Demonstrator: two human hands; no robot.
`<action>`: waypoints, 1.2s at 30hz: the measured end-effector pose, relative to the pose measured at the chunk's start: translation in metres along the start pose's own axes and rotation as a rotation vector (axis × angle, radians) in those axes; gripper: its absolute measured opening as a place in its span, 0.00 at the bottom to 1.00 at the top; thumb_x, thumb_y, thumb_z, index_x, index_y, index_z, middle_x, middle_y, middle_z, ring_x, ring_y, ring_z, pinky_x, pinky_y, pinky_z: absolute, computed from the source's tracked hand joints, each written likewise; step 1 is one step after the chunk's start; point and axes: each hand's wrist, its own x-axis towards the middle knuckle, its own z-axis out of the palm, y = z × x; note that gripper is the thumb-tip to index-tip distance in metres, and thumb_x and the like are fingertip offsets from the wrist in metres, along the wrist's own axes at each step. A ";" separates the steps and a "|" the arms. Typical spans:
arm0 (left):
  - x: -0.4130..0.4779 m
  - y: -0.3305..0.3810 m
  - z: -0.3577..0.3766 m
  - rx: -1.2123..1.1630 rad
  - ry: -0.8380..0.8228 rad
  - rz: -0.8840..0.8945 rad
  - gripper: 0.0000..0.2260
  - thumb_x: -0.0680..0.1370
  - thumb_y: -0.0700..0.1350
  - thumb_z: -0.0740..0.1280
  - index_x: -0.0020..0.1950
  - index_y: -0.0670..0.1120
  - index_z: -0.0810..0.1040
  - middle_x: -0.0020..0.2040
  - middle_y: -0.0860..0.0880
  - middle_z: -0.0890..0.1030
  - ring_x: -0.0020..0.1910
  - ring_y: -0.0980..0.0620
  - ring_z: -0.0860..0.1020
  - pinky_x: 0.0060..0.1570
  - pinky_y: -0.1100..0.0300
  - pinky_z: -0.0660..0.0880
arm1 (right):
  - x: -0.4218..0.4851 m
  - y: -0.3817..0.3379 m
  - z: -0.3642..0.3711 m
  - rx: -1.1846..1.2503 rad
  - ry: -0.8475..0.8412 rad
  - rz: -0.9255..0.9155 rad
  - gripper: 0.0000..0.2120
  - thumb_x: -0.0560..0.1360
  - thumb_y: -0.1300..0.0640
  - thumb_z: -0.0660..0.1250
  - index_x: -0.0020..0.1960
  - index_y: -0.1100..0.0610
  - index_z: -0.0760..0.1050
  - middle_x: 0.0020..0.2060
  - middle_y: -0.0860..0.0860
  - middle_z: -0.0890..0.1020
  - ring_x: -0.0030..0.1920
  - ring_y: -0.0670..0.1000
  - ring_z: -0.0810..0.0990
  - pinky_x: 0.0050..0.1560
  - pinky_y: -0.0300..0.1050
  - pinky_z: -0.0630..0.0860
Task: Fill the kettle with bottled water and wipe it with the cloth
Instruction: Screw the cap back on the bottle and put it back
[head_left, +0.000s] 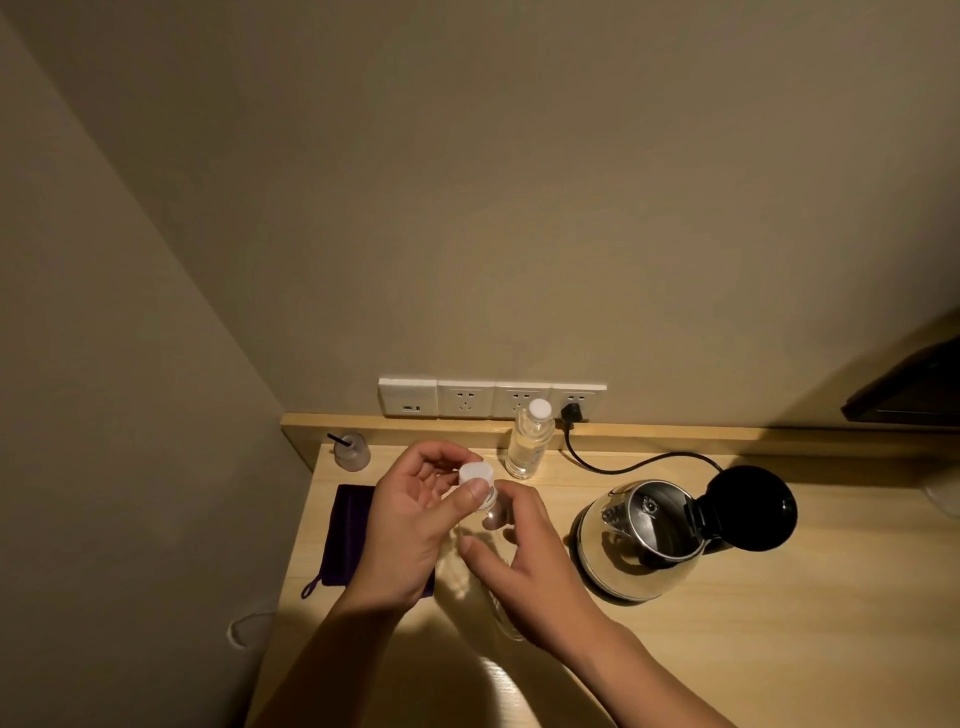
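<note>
A clear plastic water bottle (493, 519) stands upright on the wooden desk (753, 649) between my hands. My right hand (530, 566) wraps around its body. My left hand (415, 525) pinches its white cap (475, 474) at the neck. The steel kettle (639, 540) sits to the right with its black lid (750, 506) swung open. A purple cloth (348, 535) lies flat at the left, partly under my left hand. A second capped bottle (529, 441) stands at the back near the wall.
A row of wall sockets (491, 399) runs above the desk's back ledge, with the kettle's black plug (570, 413) and cord in the rightmost one. A small frosted bottle with a black stick (352, 451) stands at the back left. A dark object (909, 384) hangs at far right.
</note>
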 end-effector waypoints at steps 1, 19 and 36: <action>-0.001 0.001 0.001 0.013 -0.001 0.010 0.22 0.68 0.45 0.79 0.56 0.37 0.79 0.52 0.43 0.85 0.51 0.46 0.83 0.53 0.57 0.79 | 0.001 -0.003 0.000 -0.002 0.007 -0.002 0.25 0.73 0.40 0.68 0.68 0.44 0.68 0.54 0.46 0.72 0.55 0.43 0.74 0.54 0.28 0.70; 0.023 0.032 -0.004 -0.145 -0.431 -0.104 0.18 0.67 0.47 0.83 0.54 0.42 0.88 0.52 0.40 0.88 0.52 0.44 0.86 0.54 0.52 0.82 | 0.003 -0.042 -0.034 0.497 -0.321 -0.009 0.25 0.72 0.56 0.71 0.69 0.54 0.74 0.48 0.55 0.81 0.52 0.55 0.79 0.58 0.57 0.77; 0.033 0.075 0.013 0.597 -0.497 0.167 0.11 0.71 0.53 0.76 0.49 0.49 0.88 0.45 0.50 0.81 0.41 0.53 0.76 0.42 0.60 0.74 | 0.011 -0.046 -0.059 0.378 -0.280 -0.054 0.22 0.72 0.58 0.71 0.66 0.53 0.75 0.44 0.53 0.76 0.45 0.49 0.75 0.47 0.48 0.75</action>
